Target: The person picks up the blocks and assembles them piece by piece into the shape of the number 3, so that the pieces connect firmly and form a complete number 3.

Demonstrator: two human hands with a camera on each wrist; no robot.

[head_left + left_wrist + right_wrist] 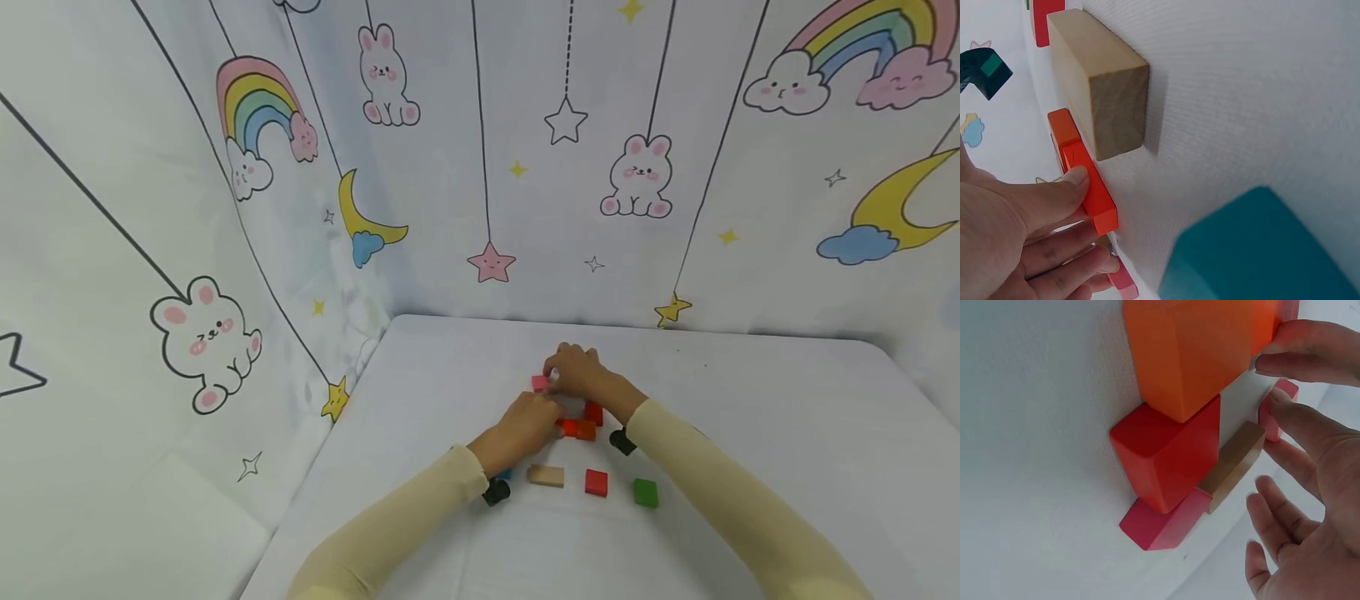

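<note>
Thumb and fingers of my left hand [528,421] hold an orange-red block [1100,203], the thumb lying on its near face. An orange block [1063,125] stands at the end of it. Farther back, my right hand [576,371] pinches a pink block [1289,392] between thumb and index finger, its other fingers spread loosely. In the right wrist view, a red block [1179,453], a dark pink block [1166,525] and a brown wooden block [1235,464] continue the row of blocks around a gap. Part of the orange-red block is hidden by the left hand.
Nearer the person lie a plain wooden block [546,476], a red square block [597,482] and a green block [646,492]. A blue block [1254,250] is close to the left wrist. A printed cloth [442,208] hangs behind the white table [787,442].
</note>
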